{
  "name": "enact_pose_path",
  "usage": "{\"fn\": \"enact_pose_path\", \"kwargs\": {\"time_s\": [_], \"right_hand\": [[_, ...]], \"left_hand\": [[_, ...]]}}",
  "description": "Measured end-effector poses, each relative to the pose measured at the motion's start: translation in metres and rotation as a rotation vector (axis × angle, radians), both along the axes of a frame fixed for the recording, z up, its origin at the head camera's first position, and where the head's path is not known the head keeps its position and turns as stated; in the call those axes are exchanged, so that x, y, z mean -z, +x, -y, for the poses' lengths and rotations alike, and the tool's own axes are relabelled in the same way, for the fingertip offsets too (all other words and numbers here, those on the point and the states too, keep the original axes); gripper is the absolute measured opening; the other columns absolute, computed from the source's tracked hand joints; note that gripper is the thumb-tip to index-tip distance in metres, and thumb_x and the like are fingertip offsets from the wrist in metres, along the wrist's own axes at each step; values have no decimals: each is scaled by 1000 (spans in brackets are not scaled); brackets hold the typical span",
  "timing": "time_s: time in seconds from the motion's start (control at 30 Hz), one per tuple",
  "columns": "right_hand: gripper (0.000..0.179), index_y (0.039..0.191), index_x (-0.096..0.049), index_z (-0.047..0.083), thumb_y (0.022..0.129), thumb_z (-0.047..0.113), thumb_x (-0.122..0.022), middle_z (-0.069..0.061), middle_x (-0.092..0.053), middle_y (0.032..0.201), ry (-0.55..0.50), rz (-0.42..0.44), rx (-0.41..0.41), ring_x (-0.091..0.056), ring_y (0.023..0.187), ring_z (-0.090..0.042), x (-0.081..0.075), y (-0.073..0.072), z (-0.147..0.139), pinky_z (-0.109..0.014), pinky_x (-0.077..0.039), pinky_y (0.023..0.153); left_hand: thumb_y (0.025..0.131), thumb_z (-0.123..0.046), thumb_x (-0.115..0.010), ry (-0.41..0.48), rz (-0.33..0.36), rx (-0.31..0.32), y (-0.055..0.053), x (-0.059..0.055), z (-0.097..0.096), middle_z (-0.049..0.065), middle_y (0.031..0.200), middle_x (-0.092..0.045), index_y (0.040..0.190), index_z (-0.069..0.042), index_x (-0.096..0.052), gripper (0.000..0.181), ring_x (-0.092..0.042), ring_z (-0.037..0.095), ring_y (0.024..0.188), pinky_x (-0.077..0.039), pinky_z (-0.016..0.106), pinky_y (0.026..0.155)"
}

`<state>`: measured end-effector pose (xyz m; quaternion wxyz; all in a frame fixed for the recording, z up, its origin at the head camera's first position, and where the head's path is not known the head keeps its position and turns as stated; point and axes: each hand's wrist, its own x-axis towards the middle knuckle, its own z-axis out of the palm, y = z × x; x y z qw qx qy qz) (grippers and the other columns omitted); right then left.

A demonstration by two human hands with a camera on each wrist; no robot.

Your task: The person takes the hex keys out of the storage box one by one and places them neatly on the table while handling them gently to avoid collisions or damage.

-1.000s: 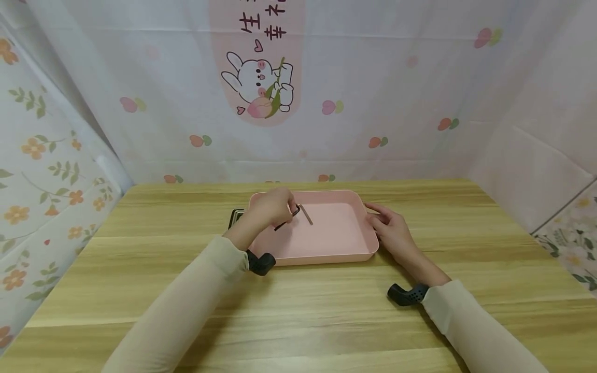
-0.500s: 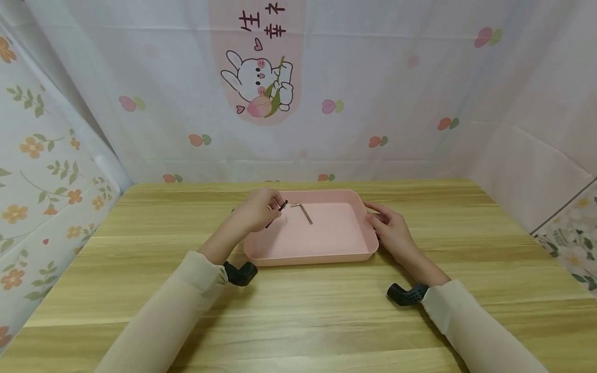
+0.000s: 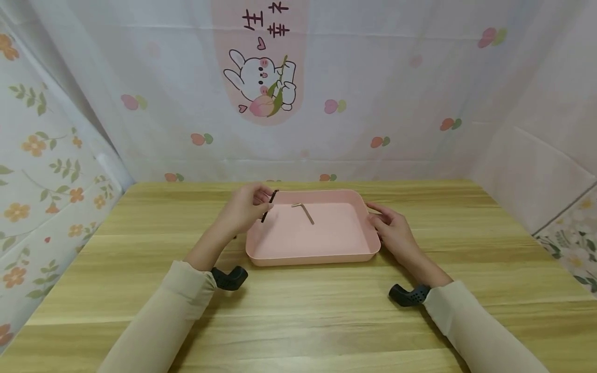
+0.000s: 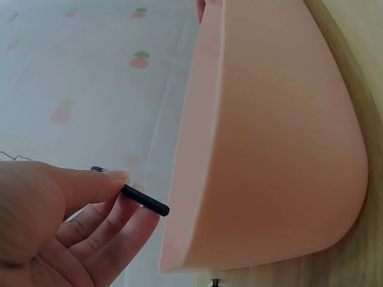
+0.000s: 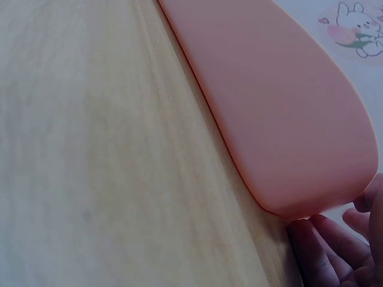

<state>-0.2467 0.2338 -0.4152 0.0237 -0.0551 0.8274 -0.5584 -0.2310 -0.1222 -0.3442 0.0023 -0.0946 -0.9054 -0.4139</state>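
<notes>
My left hand [image 3: 244,207] pinches a black hex key [image 3: 269,206] between thumb and fingers, above the left end of a shallow pink tray [image 3: 312,259]. The left wrist view shows the black hex key [image 4: 145,200] close to the tray's outer wall [image 4: 275,143]. Inside the tray, near its back, lies a gold L-shaped hex key [image 3: 305,212]. At the opposite end, my right hand [image 3: 394,233] grips the tray's right side. The right wrist view has its thumb and fingers [image 5: 317,254] around the corner of the tray.
The tray stands on a wood-grain table [image 3: 322,316] toward its back edge. Behind it hangs a white printed cloth [image 3: 401,77]. A small dark item [image 3: 235,237] peeks out left of the tray, mostly hidden by the left hand.
My left hand has lifted the black hex key from inside the tray and moved left with it to the tray's left rim. The gold hex key is now fully uncovered. My right hand stays put.
</notes>
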Motion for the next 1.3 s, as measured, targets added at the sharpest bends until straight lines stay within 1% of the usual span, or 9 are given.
{"fn": "enact_pose_path", "kwargs": {"time_s": [0.17, 0.3, 0.37, 0.47, 0.57, 0.7, 0.93, 1.17, 1.3], "right_hand": [[50, 153, -45, 13, 106, 28, -53, -29, -61, 135, 9, -10, 2, -65, 91, 6, -1, 0, -1, -16, -56, 73], [50, 153, -45, 13, 106, 28, -53, -29, -60, 135, 4, -11, -2, -65, 90, 5, -2, 0, -1, -17, -56, 72], [50, 153, -45, 13, 106, 28, -53, -29, -60, 135, 1, -9, -4, -66, 90, 5, -2, 0, -1, -17, -57, 72], [51, 154, -44, 12, 106, 28, -53, -30, -60, 136, -8, -8, -10, -67, 90, 5, -2, 0, -1, -18, -57, 72], [52, 154, -43, 11, 106, 28, -52, -30, -59, 136, -11, -12, -13, -67, 90, 5, -2, 0, -1, -18, -57, 73], [52, 154, -44, 11, 106, 29, -52, -30, -59, 136, -4, -16, -12, -67, 89, 5, -3, 0, -1, -18, -57, 72], [51, 154, -44, 12, 106, 28, -53, -30, -60, 134, -12, -16, -11, -67, 89, 4, -2, -1, -1, -18, -57, 72], [51, 154, -44, 10, 106, 27, -52, -31, -59, 135, -14, -19, -14, -66, 91, 5, -1, -1, -1, -16, -57, 74], [51, 154, -44, 10, 106, 27, -52, -31, -59, 135, -18, -12, -13, -66, 90, 5, 0, -1, -1, -17, -57, 74]], "left_hand": [[96, -8, -67, 29, -13, -22, 0, -1, 0, 15, 109, -65, 134, -4, -53, 40, -66, 30, 101, -58, 34, 80], [94, -4, -68, 33, -48, -4, 1, 2, 0, 14, 103, -66, 144, -8, -47, 54, -68, 28, 92, -57, 30, 73], [94, -3, -68, 20, -55, 10, 1, 3, 0, 14, 102, -66, 146, -10, -47, 57, -68, 27, 89, -57, 29, 69], [95, -4, -67, -7, -31, 16, 2, 4, -1, 14, 105, -67, 146, -13, -51, 54, -70, 27, 89, -58, 29, 66], [96, -5, -66, -25, -1, 7, 3, 2, -2, 15, 108, -68, 142, -14, -57, 48, -72, 28, 93, -60, 29, 65], [97, -5, -64, -19, 17, 4, 4, 0, -1, 16, 109, -68, 139, -12, -60, 43, -71, 30, 100, -62, 33, 69], [98, -5, -62, 22, 54, 4, 2, -5, 10, 18, 112, -64, 142, -12, -58, 45, -70, 30, 98, -63, 37, 73], [99, -6, -60, 51, 57, -29, 2, -11, 25, 20, 114, -65, 143, -13, -58, 45, -72, 31, 98, -63, 44, 77], [100, -6, -56, 50, 44, -65, 3, -12, 33, 22, 116, -63, 142, -9, -57, 42, -71, 31, 91, -63, 45, 76]]}}
